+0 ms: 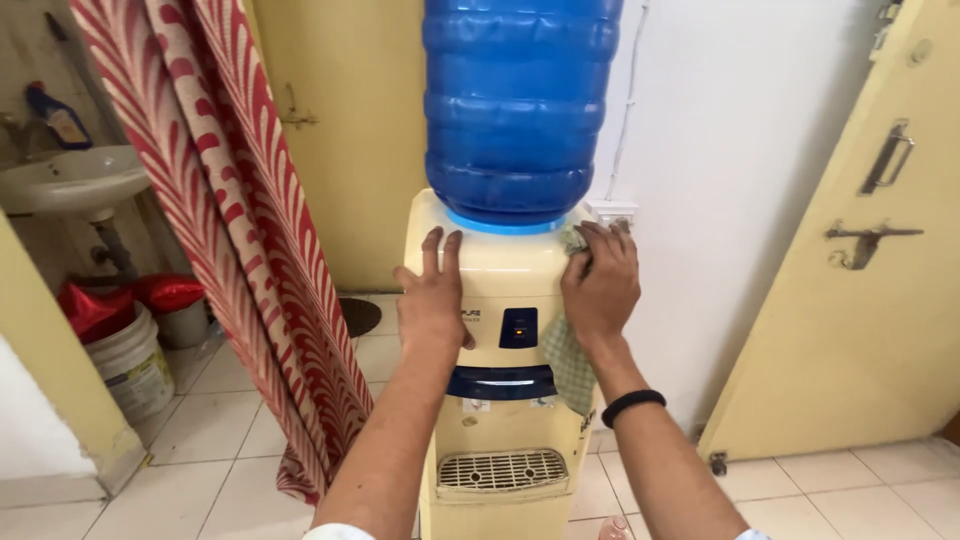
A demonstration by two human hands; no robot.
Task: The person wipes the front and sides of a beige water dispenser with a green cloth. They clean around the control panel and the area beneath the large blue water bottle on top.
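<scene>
Head view: checked cloth [568,360] pressed under right hand [600,285] on top right shoulder of cream water dispenser [495,420], lower half dangling down front. Right fingers flat, clamped on cloth. Left hand [432,300] spread flat on top left shoulder, holding nothing. Blue bottle [515,105] stands inverted between hands. Risk: hard sideways push could rock bottle; dangling cloth could snag taps. Bottle top cut off; taps hard to make out. Red patterned curtain [235,210] hangs left.

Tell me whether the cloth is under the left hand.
No, the checked cloth is pressed to the water dispenser by the right hand; the left hand lies bare on its top.
</scene>
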